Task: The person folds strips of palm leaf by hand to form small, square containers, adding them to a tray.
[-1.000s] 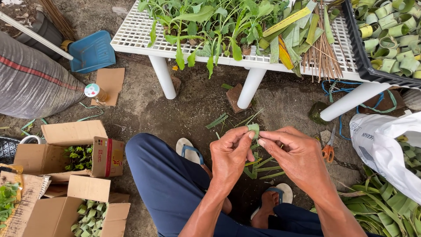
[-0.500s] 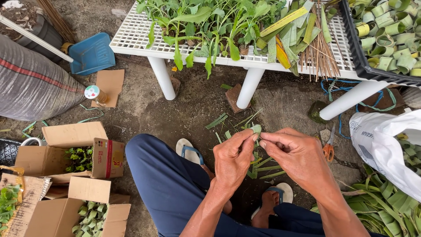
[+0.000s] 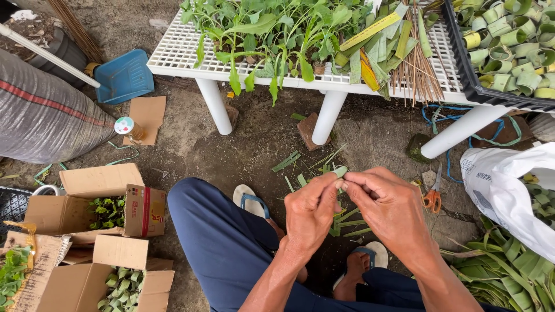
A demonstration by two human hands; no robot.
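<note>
Pinched between left hand and right hand, above the knees – a green leaf strip, fingertips clamped on it. Probably light, pliant, easily torn – best held near its end.

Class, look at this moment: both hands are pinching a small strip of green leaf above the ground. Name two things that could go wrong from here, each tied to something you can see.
1. The left hand and right hand pinch the green leaf strip only at the fingertips; it might slip and get lost among the leaf scraps below.
2. The orange-handled scissors lie on the ground by the right foot; a shifting foot could catch them.
</note>
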